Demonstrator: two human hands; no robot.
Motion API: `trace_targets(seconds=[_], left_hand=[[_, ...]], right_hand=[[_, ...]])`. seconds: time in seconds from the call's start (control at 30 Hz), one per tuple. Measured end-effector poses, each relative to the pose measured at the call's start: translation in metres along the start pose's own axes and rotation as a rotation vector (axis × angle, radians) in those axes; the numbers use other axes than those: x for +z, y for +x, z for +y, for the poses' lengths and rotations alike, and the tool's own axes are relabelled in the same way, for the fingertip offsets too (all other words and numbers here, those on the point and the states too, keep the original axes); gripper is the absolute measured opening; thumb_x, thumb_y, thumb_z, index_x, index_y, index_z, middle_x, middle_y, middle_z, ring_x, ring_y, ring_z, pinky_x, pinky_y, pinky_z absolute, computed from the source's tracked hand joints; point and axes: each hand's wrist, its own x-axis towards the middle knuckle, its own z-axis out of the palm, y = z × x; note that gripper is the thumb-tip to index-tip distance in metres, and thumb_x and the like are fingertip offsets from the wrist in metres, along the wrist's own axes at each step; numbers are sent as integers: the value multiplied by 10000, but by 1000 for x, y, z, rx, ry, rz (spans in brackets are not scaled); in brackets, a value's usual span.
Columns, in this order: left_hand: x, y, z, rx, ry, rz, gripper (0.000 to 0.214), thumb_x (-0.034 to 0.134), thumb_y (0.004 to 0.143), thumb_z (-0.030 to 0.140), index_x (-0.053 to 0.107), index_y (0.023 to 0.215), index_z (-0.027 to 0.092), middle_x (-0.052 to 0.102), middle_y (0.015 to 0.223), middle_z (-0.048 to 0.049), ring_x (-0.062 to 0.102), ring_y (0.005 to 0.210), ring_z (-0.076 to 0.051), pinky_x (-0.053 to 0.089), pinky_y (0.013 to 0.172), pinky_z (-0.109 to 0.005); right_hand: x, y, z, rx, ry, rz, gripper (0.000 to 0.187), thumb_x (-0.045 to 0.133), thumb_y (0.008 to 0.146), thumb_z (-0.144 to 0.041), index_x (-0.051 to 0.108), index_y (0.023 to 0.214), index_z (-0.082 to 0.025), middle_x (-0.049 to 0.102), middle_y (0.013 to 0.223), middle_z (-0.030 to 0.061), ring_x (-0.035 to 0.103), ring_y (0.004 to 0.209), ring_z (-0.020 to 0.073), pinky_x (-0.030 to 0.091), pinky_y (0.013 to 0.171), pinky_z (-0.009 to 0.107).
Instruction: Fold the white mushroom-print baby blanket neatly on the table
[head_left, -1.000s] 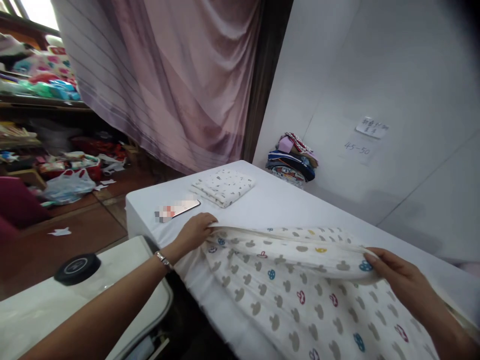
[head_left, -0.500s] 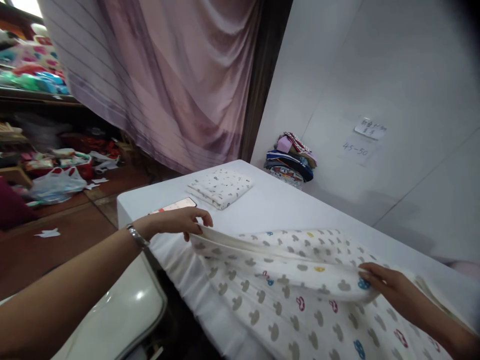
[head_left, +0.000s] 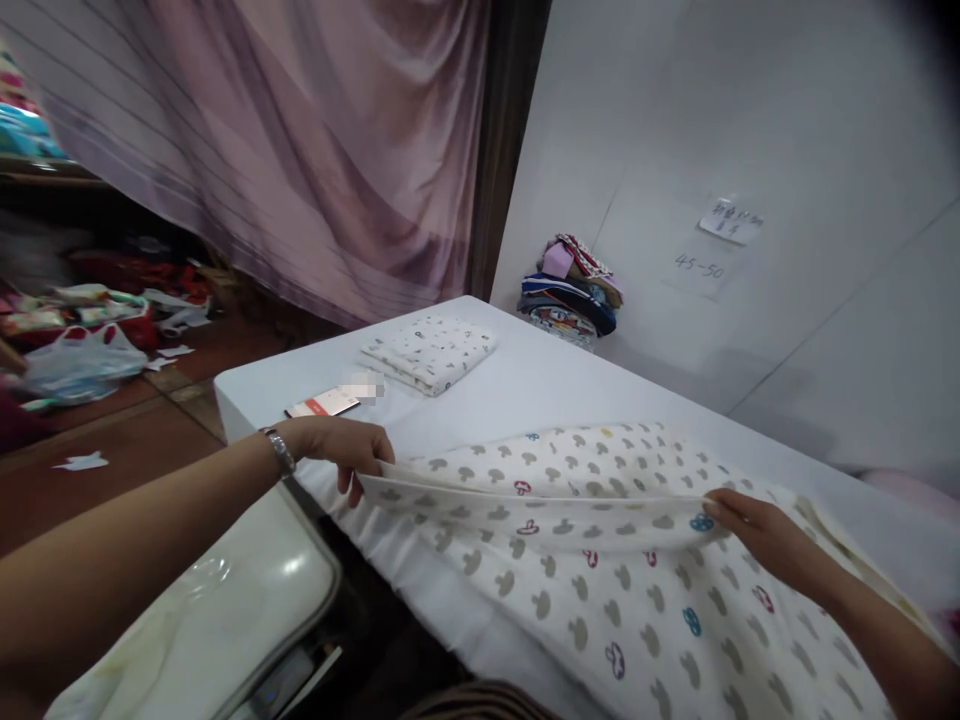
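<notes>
A white cloth printed with grey, red and blue mouse-head shapes (head_left: 600,560) lies spread over the white table (head_left: 540,390). My left hand (head_left: 349,450), with a metal watch on the wrist, pinches the cloth's upper layer at its left corner. At the right end of the same raised fold, my right hand (head_left: 757,530) grips the edge. The held layer is lifted a little above the part lying flat beneath it.
A folded white patterned cloth (head_left: 429,352) and a phone (head_left: 324,403) lie at the table's far end. A stack of folded colourful fabrics (head_left: 574,300) sits against the white wall. A pink curtain (head_left: 300,150) hangs behind; a white chair (head_left: 225,620) stands at lower left.
Both hands have drawn the raised fold of the cloth toward me and slightly lower. The view has shifted right, so the table's far end sits further left.
</notes>
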Motion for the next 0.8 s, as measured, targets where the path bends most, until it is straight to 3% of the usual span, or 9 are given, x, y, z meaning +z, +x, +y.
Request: trace_targets(seconds=[0.2,0.4,0.57,0.67,0.8], left_hand=[[6,13,-10,-39,-25,-53,212,570,674,297,693,817,200,669,656,-40,639,563,-143,447,485,-174],[9,11,-10,11,1,-31,314,541,731,483,625,693,182,559,517,0,568,484,-129,367,446,-187],[15,3,9,66,175,171,469,528,699,594,488,496,173,422,457,24,400,442,-100,266,454,-221],[24,1,25,50,299,275,449,568,648,599,510,510,175,459,486,18,362,457,-105,220,462,-238],[40,7,40,94,440,394,379,594,630,555,549,599,180,553,596,0,442,540,-134,239,490,-235]], right_hand=[[7,1,1,-2,11,35,376,388,833,-551,601,815,-242,656,785,27,576,728,213,431,615,278],[12,-5,-1,-11,20,77,367,376,843,-538,581,811,-235,646,755,21,567,697,198,431,607,274],[17,-8,-2,-41,20,93,359,374,846,-525,576,799,-232,640,731,15,574,694,201,442,602,281],[18,-13,-6,-37,41,121,336,386,843,-505,583,803,-236,639,725,10,575,678,194,450,601,283],[19,-22,-12,36,92,114,344,366,857,-502,591,835,-244,625,665,2,573,595,180,461,559,283]])
